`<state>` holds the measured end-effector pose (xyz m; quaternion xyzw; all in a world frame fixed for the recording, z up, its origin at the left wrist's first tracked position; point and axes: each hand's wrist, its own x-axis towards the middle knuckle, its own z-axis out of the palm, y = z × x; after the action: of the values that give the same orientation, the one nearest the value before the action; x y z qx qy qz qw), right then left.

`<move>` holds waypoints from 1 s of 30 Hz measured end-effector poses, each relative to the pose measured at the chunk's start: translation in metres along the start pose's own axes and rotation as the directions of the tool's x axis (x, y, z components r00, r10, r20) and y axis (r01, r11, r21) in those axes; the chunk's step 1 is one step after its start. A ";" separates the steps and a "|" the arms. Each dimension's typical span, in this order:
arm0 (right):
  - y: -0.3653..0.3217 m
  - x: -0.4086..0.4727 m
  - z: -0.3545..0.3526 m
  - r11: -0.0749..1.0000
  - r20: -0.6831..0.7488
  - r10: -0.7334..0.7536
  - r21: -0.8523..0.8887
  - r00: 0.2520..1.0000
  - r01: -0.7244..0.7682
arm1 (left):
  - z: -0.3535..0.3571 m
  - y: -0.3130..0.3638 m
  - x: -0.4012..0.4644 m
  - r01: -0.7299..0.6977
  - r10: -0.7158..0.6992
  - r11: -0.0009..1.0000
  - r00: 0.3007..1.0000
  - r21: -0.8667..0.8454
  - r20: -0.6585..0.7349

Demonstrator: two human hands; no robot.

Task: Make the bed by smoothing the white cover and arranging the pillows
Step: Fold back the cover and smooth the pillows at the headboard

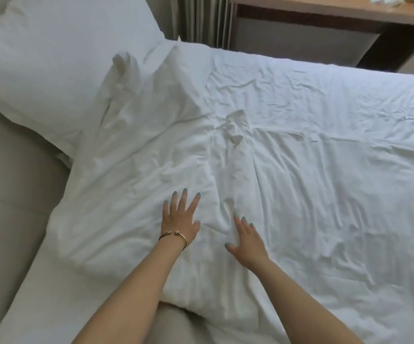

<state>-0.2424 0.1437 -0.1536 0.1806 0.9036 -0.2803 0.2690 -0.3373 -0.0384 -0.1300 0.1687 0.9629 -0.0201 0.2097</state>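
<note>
The white cover (312, 182) lies creased over the bed, with a raised bunched fold near its middle and a turned-up corner toward the pillow. One white pillow (52, 60) rests at the upper left against the headboard. My left hand (179, 217), with a gold bracelet at the wrist, lies flat on the cover with fingers spread. My right hand (246, 242) presses flat on the cover just to its right, fingers straight. Neither hand holds anything.
A beige padded headboard (9, 182) runs down the left side. A wooden desk (337, 16) stands beyond the bed's far edge at the upper right, with grey curtains (201, 18) beside it. The white sheet (39, 294) shows at the lower left.
</note>
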 end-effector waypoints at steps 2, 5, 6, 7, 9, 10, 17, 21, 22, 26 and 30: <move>-0.043 0.006 0.005 0.997 -0.007 0.073 0.024 0.997 -0.072 | -0.019 -0.050 0.008 0.016 -0.017 1.000 0.999 -0.018 -0.040; -0.098 0.013 0.005 0.994 0.015 0.095 0.060 0.995 -0.096 | -0.053 -0.109 0.027 -0.039 0.025 0.999 0.948 -0.036 -0.318; -0.116 0.018 0.001 0.992 0.008 0.095 0.079 0.995 -0.095 | -0.067 -0.125 0.038 -0.061 0.033 0.997 0.916 -0.056 -0.401; -0.134 0.023 -0.004 0.990 -0.007 0.094 0.109 0.996 -0.093 | -0.084 -0.138 0.051 -0.085 0.036 0.993 0.888 -0.086 -0.459; -0.168 0.032 -0.019 0.977 -0.059 0.081 0.204 0.995 -0.067 | -0.118 -0.157 0.081 -0.124 0.020 0.979 0.846 -0.161 -0.532; -0.183 0.037 -0.028 0.966 -0.099 0.072 0.256 0.992 -0.044 | -0.135 -0.163 0.097 -0.135 -0.002 0.969 0.834 -0.206 -0.552; -0.237 0.046 -0.061 0.911 -0.247 0.079 0.412 0.966 0.031 | -0.174 -0.151 0.173 -0.192 0.157 0.981 0.889 -0.039 -0.431; -0.247 0.053 -0.060 0.842 -0.251 0.155 0.539 0.955 0.005 | -0.191 -0.142 0.205 -0.181 0.088 0.936 0.951 -0.303 -0.297; -0.248 0.054 -0.058 0.827 -0.254 0.157 0.562 0.954 0.014 | -0.194 -0.141 0.205 -0.196 0.104 0.906 0.962 -0.375 -0.253; -0.241 0.050 -0.050 0.824 -0.215 0.177 0.566 0.960 -0.025 | -0.196 -0.171 0.163 -0.210 0.006 0.827 0.931 -0.522 -0.365; -0.248 0.050 -0.047 0.838 -0.137 0.271 0.521 0.953 -0.163 | -0.198 -0.261 0.135 -0.050 -0.145 0.889 0.912 -0.455 -0.383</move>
<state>-0.4179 -0.0120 -0.0490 0.3742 0.7950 -0.4540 0.1479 -0.6180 -0.2196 -0.0135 0.0913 0.9666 0.2363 0.0379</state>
